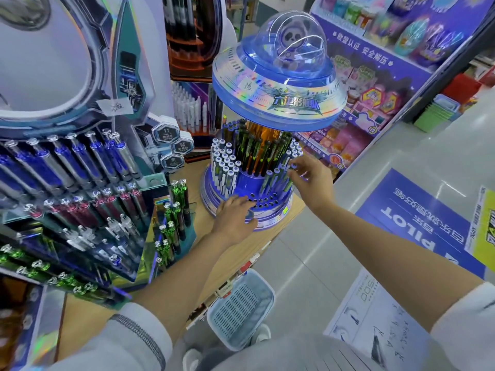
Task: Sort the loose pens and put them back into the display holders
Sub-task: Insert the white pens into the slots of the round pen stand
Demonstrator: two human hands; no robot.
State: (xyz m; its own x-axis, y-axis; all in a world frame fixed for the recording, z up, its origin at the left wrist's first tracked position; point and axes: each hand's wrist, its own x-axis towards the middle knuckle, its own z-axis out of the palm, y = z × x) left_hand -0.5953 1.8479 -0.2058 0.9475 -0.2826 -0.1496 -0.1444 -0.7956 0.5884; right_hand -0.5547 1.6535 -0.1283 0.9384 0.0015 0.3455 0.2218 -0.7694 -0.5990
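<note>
A round blue display holder [270,210] stands on a wooden counter, under a UFO-shaped top with a panda dome [278,84]. White-and-blue pens [223,167] fill its left side, dark green pens [257,151] stand in the middle, blue pens [278,178] lean at the right. Several empty holes [263,200] show at the front. My left hand [235,218] rests flat on the holder's front rim, fingers straight. My right hand [312,180] reaches into the right-hand pens and pinches the top of a blue pen [290,170].
A large angled pen rack [80,188] with blue, red, silver and green pens fills the left. A light blue basket [241,306] sits on the floor below the counter edge. Shelves of colourful toys [388,84] stand behind. A blue floor sign [417,218] lies right.
</note>
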